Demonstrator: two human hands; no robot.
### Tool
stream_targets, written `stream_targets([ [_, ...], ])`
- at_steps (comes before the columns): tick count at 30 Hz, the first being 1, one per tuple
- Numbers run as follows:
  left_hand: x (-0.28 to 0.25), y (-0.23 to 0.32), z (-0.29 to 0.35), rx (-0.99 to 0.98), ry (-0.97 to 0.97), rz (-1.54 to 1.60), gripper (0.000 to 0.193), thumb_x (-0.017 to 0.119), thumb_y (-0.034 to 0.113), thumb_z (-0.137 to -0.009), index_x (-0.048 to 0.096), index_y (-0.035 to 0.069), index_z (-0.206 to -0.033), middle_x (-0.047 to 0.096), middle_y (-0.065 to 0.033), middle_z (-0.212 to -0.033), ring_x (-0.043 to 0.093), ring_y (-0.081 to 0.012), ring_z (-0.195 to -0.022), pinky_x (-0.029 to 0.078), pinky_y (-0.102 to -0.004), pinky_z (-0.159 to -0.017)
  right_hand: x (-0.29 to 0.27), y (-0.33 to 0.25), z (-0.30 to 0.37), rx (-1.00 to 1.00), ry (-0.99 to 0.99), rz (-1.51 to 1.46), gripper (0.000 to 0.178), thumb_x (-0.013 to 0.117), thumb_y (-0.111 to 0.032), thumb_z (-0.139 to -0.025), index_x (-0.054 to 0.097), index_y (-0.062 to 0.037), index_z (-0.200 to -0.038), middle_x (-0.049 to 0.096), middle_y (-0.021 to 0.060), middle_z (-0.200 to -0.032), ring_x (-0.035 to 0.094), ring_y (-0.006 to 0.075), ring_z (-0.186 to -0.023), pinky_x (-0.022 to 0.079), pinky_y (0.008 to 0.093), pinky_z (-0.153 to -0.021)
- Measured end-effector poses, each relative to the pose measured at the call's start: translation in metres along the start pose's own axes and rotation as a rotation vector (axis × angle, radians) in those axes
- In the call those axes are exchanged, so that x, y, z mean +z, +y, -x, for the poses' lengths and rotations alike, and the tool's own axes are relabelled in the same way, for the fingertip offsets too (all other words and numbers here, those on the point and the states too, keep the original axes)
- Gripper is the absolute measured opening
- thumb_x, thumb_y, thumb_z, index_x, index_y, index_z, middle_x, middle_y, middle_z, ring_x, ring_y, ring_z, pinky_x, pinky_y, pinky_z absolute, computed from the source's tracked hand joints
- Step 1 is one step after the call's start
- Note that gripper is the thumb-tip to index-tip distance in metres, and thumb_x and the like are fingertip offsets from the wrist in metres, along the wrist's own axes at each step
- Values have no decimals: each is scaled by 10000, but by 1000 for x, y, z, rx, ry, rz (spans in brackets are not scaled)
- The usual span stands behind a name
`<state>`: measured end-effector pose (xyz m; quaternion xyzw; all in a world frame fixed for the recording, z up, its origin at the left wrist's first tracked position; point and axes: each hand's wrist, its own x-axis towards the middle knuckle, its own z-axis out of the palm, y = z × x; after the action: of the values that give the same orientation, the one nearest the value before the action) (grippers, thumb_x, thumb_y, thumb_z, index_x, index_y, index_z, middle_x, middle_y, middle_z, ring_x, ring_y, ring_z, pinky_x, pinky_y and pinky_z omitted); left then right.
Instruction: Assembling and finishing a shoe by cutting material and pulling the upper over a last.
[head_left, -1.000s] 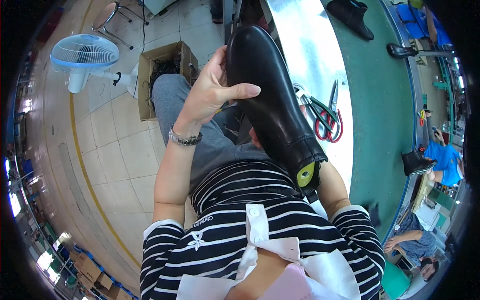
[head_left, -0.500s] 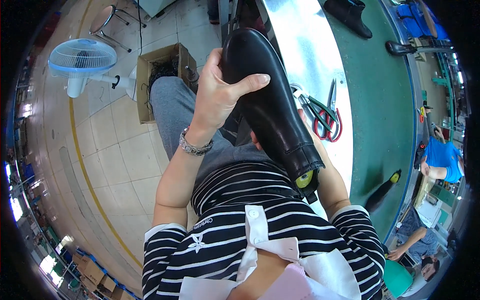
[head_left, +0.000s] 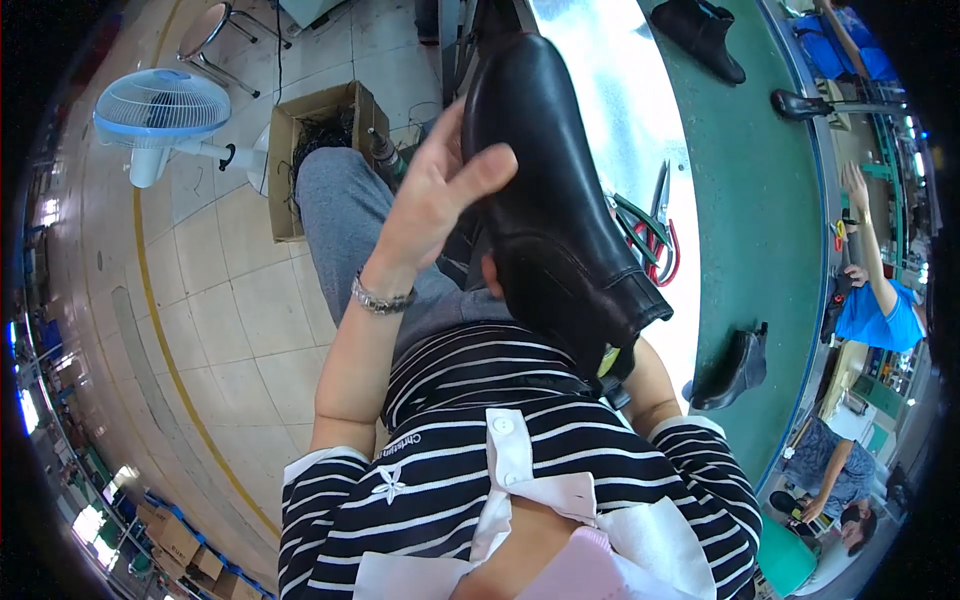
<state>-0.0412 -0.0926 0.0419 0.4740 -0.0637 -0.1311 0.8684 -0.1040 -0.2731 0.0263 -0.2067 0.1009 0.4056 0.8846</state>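
A black leather ankle boot point(head_left: 545, 170) is held up before my body, toe pointing away and its opening toward me. My left hand point(head_left: 425, 195), with a metal bracelet at the wrist, grips the toe end from the left. Its thumb is over the upper and its fingers curl round the side. Underneath, my right hand point(head_left: 490, 275) is mostly hidden by the boot; only fingertips show at its left edge. Something yellow-green point(head_left: 608, 360) shows inside the opening. Red-handled scissors point(head_left: 664, 240) and a green-handled tool point(head_left: 632, 215) lie on the metal bench just right of the boot.
Right of the shiny bench point(head_left: 600, 70) runs a green surface point(head_left: 765, 220) carrying another boot point(head_left: 735, 370) and a far boot point(head_left: 700, 35). A cardboard box point(head_left: 290, 190) and a fan point(head_left: 160, 115) stand on the left. Co-workers point(head_left: 880, 320) sit beyond the green surface.
The boot in my hands has turned and shifted slightly up and right, showing more of its side. My left thumb has moved toward its edge. On the green surface, the nearer boot now stands differently.
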Motion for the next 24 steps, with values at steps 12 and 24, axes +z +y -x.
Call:
stream_targets([
  [12,-8,-64,39,-296,-3,-63,650,639,369,-919,389,-45,-1352,524,-128,-1272,504,-169,-1159,385,-296,-1021,-64,-68,-3,-201,299,984,771,780,-351,-771,426,-77,-1398,579,127,-1211,552,232,-1136,397,379,-1050],
  [24,0,-76,44,-241,64,-272,642,610,445,-916,443,-78,-1248,564,-181,-1184,549,-219,-1101,417,-306,-974,-33,-82,-2,-98,362,1317,865,882,-415,-604,515,-6,-1273,646,139,-1037,621,268,-992,453,358,-965],
])
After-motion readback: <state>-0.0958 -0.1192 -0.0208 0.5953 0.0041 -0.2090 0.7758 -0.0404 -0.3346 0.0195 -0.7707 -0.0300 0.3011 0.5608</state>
